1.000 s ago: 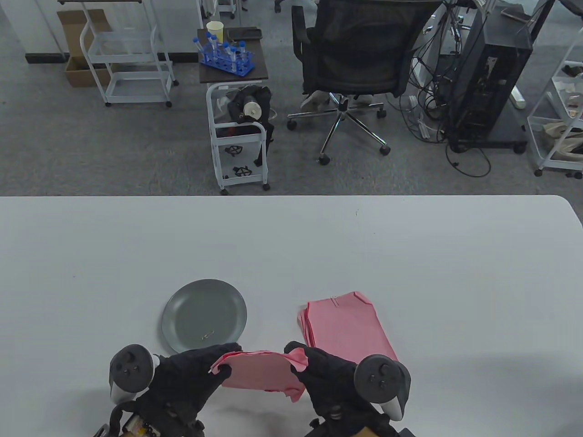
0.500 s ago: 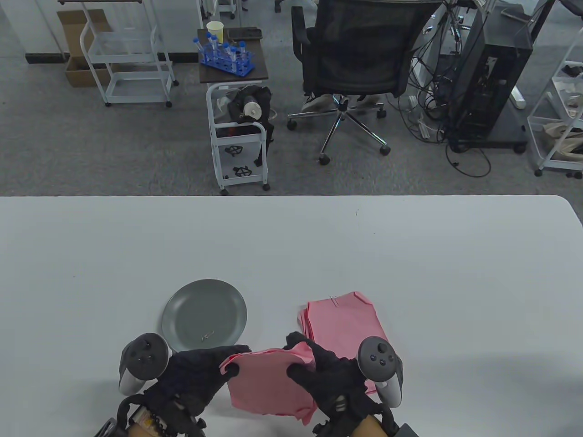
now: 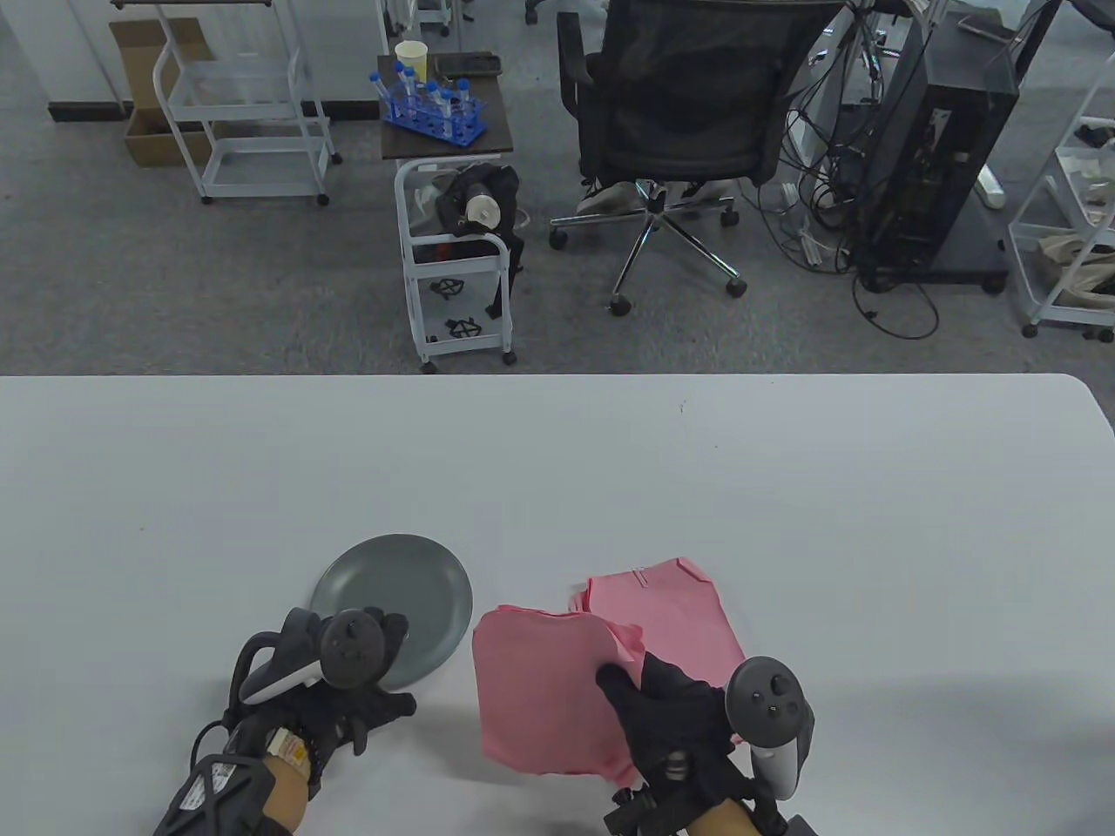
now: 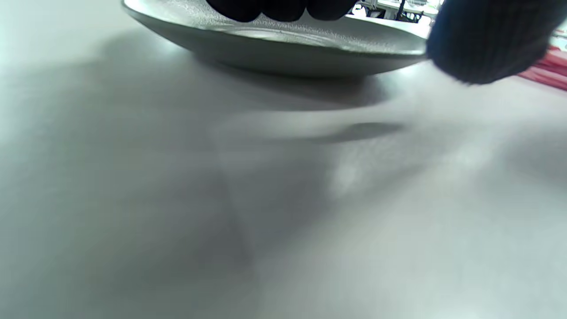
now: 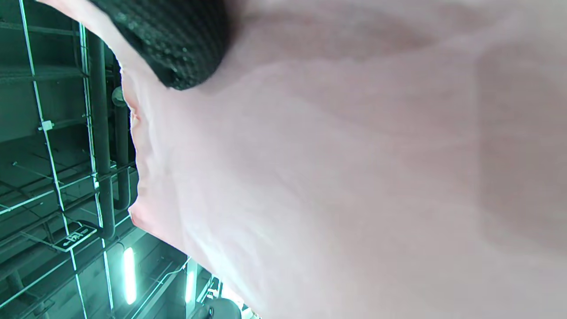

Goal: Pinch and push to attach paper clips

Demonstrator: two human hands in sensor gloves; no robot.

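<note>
While your right hand [image 3: 675, 727] held the loose sheaf of pink paper sheets [image 3: 544, 688] by its right edge, thumb on top and fingers underneath, the sheaf sat lifted and tilted just left of the flat pink paper stack [image 3: 666, 614] on the white table [image 3: 557, 470], overlapping its near-left corner. That stack carried a silver wire paper clip [image 3: 640, 574] on its far edge. Your left hand [image 3: 348, 684] reached over the near rim of the round grey plate [image 3: 396, 601]; left wrist view showed fingertips [image 4: 274, 9] over the dish [image 4: 274, 48] and the thumb apart from them, gripping nothing visible. Clips in the plate weren't visible, hidden by your hand.
</note>
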